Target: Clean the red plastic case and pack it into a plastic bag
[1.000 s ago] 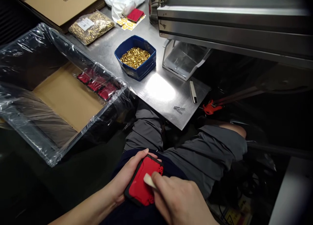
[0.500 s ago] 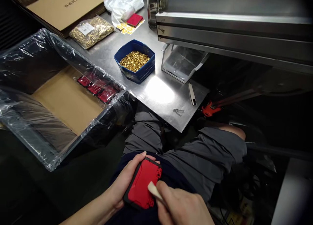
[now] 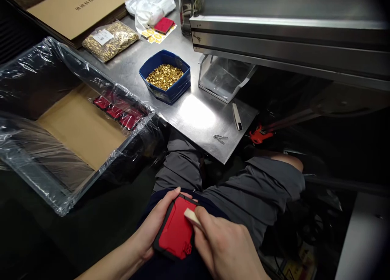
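Note:
My left hand (image 3: 152, 227) grips a red and black case (image 3: 175, 231) from its left side, held flat over my lap. My right hand (image 3: 224, 251) pinches a small pale flat tool (image 3: 191, 216) and presses its tip on the upper right of the case's red face. A blue tub (image 3: 166, 79) full of small gold parts sits on the steel table (image 3: 198, 113) ahead. To the left, a cardboard box lined with clear plastic (image 3: 70, 121) holds several red cases (image 3: 117, 111) along its far right side.
A clear plastic bin (image 3: 224, 77) sits under a steel shelf (image 3: 286, 32). A small white knife (image 3: 236, 116) and metal pins (image 3: 219, 138) lie near the table's front edge. A bag of gold parts (image 3: 109, 40), flat cardboard (image 3: 73, 7) and white bags (image 3: 150, 5) are at the back.
The pale tool in my right hand has slid along the red case's face, up toward its top edge. My left hand keeps the same grip; the view has shifted slightly.

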`<state>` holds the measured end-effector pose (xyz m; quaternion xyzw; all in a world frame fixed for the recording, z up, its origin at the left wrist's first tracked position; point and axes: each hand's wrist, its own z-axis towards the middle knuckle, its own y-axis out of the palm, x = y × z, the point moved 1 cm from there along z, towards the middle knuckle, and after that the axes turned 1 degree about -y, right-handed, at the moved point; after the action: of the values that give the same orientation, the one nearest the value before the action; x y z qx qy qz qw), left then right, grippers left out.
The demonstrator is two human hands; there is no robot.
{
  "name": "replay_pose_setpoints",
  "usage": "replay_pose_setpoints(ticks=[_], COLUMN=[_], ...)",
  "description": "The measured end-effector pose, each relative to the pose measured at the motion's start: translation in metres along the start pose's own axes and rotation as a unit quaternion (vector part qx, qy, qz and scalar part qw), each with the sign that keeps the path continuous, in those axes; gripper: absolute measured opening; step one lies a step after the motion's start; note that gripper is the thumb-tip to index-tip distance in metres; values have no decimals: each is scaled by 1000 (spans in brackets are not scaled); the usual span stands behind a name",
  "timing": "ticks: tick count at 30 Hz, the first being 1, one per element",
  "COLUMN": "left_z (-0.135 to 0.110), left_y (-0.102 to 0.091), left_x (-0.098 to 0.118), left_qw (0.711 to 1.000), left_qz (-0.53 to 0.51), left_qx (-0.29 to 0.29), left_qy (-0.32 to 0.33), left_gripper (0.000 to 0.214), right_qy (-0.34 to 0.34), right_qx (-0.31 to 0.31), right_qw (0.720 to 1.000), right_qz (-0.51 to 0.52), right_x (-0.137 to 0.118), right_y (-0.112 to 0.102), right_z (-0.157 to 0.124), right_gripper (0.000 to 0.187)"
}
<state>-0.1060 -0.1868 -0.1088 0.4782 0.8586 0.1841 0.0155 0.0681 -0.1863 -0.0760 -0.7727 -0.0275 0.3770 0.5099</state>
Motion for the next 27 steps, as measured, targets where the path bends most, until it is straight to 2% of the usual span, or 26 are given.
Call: replay_pose_setpoints(ticks=[4,7,11,14,17,20,22,25,27], left_z=[1,2,3,4,6,6,6,5,5], left_y=[-1,-2,-2,-3,-5,-6,-5,-2,0], left_x=[-1,-1,-2,-2,-4,-4,-3,2,3], left_qw=[1000,1000,1000,1000,1000,999,999,997,995], left_qz=[4,15,-5,1,2,-19,-13,21,28], left_qx=[-1,-7,-17,-22,-29,-32,-37,-67,-89], left_qy=[7,19,-7,4,4,-19,-23,-19,-28], left_gripper=[46,47,45,45,46,46,46,45,44], right_qy=[-15,-18,-3,-43,-53,-48,-77,-130,-127], right_qx=[-28,-17,-32,-62,-49,-41,-45,-38,-42], right_qw=[999,1000,999,997,997,998,996,991,991], right_qz=[16,11,21,17,2,9,10,-4,4], right_x=[0,0,4,2,1,5,6,5,5], right_y=[1,0,0,1,-2,-4,-4,-3,-5], right_z=[-1,3,2,0,4,5,4,4,3], right_gripper=[19,14,18,18,14,18,19,11,8])
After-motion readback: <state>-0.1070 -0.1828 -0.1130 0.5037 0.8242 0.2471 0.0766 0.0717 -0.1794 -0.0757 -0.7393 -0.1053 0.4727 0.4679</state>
